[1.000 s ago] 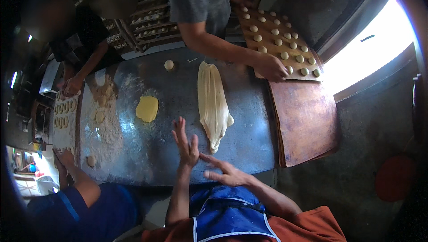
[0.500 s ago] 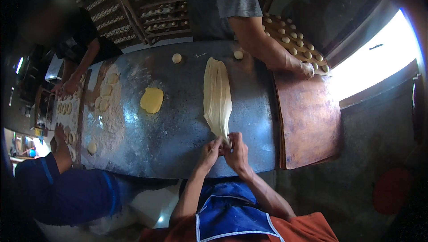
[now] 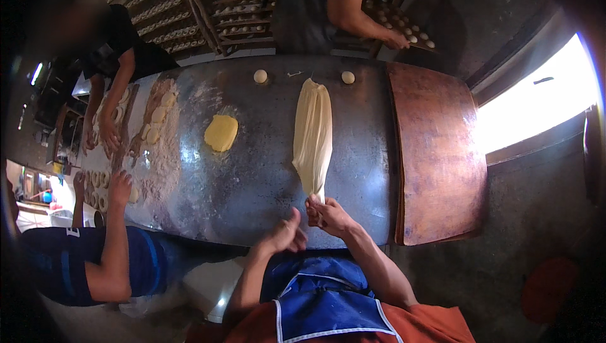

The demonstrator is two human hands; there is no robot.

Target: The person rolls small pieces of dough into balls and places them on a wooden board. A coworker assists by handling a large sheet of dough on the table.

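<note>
A long pale strip of dough (image 3: 314,131) lies stretched over the dark metal table (image 3: 262,172), running from the far side toward me. Its near end narrows to a twisted neck, and my right hand (image 3: 329,214) is closed round that end. To the left of it, my left hand (image 3: 285,234) is off the dough, thumb up and fingers apart, holding nothing. Two small dough balls, one on the left (image 3: 260,76) and one on the right (image 3: 348,78), sit near the table's far edge on either side of the strip's tip.
A flattened yellow dough piece (image 3: 221,132) rests left of the strip. Flour and dough rounds (image 3: 153,133) cover the table's left end, where two co-workers' hands handle dough rings. Stacked brown boards (image 3: 439,153) stand at right. Across the table, another person holds a tray of dough balls (image 3: 410,30).
My left hand has let go of the dough and drawn back left, while my right hand keeps its grip. The person opposite has lifted the tray of dough balls away from the brown boards.
</note>
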